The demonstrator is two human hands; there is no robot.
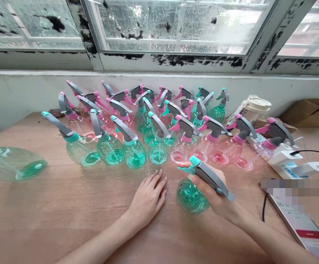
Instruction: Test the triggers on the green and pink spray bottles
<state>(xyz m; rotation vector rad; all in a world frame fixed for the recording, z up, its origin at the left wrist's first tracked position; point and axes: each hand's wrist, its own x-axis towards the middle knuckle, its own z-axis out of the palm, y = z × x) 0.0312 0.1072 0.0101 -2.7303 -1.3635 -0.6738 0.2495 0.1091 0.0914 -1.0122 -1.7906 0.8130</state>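
Note:
My right hand (217, 190) is wrapped round the neck of a green spray bottle (191, 198) with a grey and teal trigger head. The bottle leans a little, and its neck is hidden behind my fingers. To its left, my left hand (150, 194) lies flat on the wooden table (66, 212), fingers stretched out and holding nothing. Just beyond my hands stands a front row of bottles, among them a green spray bottle (158, 150) and a pink spray bottle (182, 148). Another green spray bottle (13, 163) lies at the far left.
Several more pink and green bottles crowd behind the front row, against the wall (19, 91). On the right are a lidded cup (254, 108), a cardboard box (308, 112), a power strip with chargers (282, 157), a black cable (264, 207) and a phone (299, 220).

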